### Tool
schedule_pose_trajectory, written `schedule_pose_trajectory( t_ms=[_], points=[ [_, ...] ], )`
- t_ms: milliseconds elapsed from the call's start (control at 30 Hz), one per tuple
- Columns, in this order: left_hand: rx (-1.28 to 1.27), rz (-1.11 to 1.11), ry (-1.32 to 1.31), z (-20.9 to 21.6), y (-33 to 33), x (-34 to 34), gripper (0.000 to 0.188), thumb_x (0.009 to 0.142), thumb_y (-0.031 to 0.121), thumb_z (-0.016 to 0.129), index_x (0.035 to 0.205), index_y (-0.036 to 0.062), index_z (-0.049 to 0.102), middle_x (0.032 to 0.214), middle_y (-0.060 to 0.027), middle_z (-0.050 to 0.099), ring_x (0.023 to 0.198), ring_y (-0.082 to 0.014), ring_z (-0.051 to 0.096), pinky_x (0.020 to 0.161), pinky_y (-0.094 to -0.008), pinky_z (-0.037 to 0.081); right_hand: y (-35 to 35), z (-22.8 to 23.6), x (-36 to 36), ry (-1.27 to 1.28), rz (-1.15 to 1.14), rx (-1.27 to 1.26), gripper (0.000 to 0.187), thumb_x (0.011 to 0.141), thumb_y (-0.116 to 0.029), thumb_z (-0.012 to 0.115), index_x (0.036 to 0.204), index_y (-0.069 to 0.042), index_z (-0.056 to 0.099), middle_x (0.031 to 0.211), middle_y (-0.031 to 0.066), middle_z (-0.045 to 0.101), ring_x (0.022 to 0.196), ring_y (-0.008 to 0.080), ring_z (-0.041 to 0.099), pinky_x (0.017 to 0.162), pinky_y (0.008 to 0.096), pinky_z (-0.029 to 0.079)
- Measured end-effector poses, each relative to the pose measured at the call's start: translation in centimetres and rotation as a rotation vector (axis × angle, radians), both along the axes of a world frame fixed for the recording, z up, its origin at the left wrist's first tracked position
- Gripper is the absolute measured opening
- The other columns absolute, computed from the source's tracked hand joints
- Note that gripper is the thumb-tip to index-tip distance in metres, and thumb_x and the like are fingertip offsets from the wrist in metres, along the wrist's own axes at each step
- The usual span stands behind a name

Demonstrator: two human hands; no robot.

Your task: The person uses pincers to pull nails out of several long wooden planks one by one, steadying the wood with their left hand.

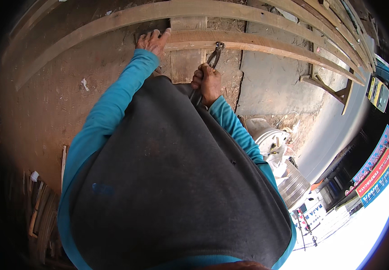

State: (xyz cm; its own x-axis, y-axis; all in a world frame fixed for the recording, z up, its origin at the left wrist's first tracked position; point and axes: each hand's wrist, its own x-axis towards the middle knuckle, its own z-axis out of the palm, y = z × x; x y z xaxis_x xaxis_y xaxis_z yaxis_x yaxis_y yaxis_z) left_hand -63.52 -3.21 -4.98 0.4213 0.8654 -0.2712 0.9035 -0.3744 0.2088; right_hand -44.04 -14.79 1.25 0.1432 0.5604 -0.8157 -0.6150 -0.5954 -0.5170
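A long, light brown wooden plank (pixel 266 46) runs across the far part of the view. At its left end, my left hand (pixel 152 42) grips the wood, fingers bent over it and slightly apart. My right hand (pixel 210 84) is closed round the handles of dark metal pincers (pixel 212 57), right of the middle. The pincers' jaws touch the near edge of the plank; whether they bite on a nail is too small to tell. Beneath the plank lies a wider, worn board (pixel 187 67), pointing away from me. My dark shirt front hides the lower ends of the handles.
Beyond the plank, a long curved-looking beam (pixel 127 19) spans the view, with more lumber (pixel 334 27) at the far right. A wooden trestle (pixel 327 87) stands near the road (pixel 327 135). Metal containers (pixel 293 184) are at my right; wood offcuts (pixel 44 216) lie at lower left.
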Motion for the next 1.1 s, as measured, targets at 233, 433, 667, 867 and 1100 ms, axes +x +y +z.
schedule_pose_trajectory(
  t_ms=[233, 433, 667, 867, 1100],
  points=[
    [-0.246, -0.027, 0.107, -0.1, 2.8, -0.6, 0.072, 0.084, 0.014, 0.067, 0.148, 0.0275, 0.038, 0.131, -0.0114, 0.054, 0.123, -0.0351, 0.055, 0.104, -0.052, 0.041, 0.9, -3.0, -1.4, -0.323, 0.015, 0.182, 0.008, 0.095, -0.014, 0.05, 0.098, -0.006, 0.048, 0.067, 0.0033, 0.05, 0.054, 0.015, 0.051, 0.048, 0.0322, 0.043],
    [-0.185, 0.026, 0.165, 1.5, 1.5, 0.7, 0.068, 0.085, 0.013, 0.065, 0.147, 0.0262, 0.039, 0.136, -0.0118, 0.052, 0.125, -0.0346, 0.053, 0.106, -0.052, 0.04, -1.6, 2.8, 15.6, -0.216, -0.243, 0.246, 0.041, 0.094, -0.005, 0.04, 0.133, 0.008, 0.037, 0.115, 0.0253, 0.061, 0.099, 0.0367, 0.068, 0.082, 0.0454, 0.061],
    [0.029, 0.019, 0.015, -0.3, -0.1, 1.5, 0.067, 0.083, 0.006, 0.064, 0.144, 0.025, 0.044, 0.128, -0.0153, 0.053, 0.12, -0.0353, 0.055, 0.102, -0.0509, 0.042, -3.5, 5.4, 9.1, -0.093, 0.206, 0.175, 0.057, 0.092, -0.004, 0.037, 0.146, 0.01, 0.025, 0.119, 0.0295, 0.061, 0.105, 0.039, 0.067, 0.09, 0.046, 0.058],
    [0.08, 0.003, -0.015, -1.5, -0.8, 1.7, 0.067, 0.083, 0.007, 0.064, 0.145, 0.0237, 0.043, 0.127, -0.0136, 0.054, 0.118, -0.0339, 0.056, 0.1, -0.0494, 0.043, -2.3, 4.4, 3.4, 0.052, 0.327, 0.063, 0.056, 0.091, -0.005, 0.036, 0.144, 0.011, 0.031, 0.116, 0.0297, 0.063, 0.103, 0.0364, 0.068, 0.089, 0.0436, 0.058],
    [0.102, 0.026, -0.009, -2.5, -1.2, 1.9, 0.068, 0.084, 0.007, 0.062, 0.147, 0.0237, 0.042, 0.129, -0.0131, 0.052, 0.119, -0.0343, 0.055, 0.102, -0.0497, 0.04, -0.4, 4.5, 3.5, -0.026, 0.42, 0.003, 0.052, 0.095, -0.009, 0.036, 0.143, 0.009, 0.032, 0.116, 0.0285, 0.064, 0.1, 0.0353, 0.069, 0.086, 0.0432, 0.059]
  ],
)
